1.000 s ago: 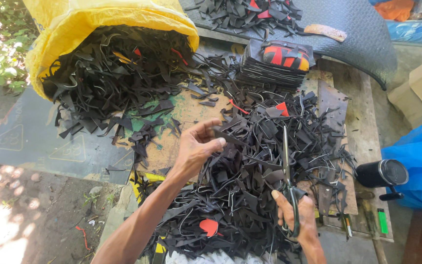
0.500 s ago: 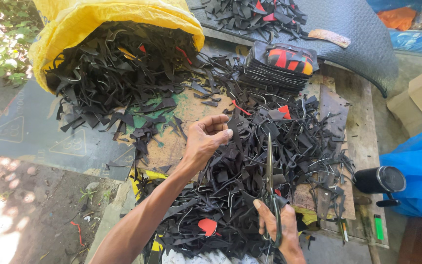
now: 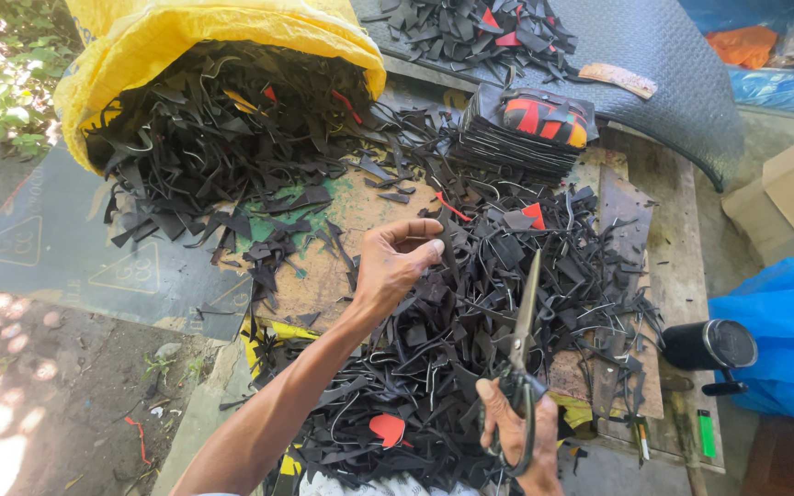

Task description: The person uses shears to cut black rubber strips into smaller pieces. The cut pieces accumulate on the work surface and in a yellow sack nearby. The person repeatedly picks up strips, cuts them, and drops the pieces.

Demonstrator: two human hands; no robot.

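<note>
Gripping a pair of scissors by the handles, the right hand sat at the bottom edge of the shot, fingers wrapped tight through the loops and the blades pointing away, shut together, over a big heap of black scraps. Just left of it a red heart-shaped offcut lay in the mess. A bit further up, the left hand hovered over the same heap with fingers curled and the thumb close to the fingertips, holding nothing as far as I could tell. All of it was piled on a worn wooden board. Off to the right sat a black cylinder and a green lighter. Beyond that was a neat stack of cut pieces with red and orange on top, and at the far left a yellow sack spilling more black strips.
</note>
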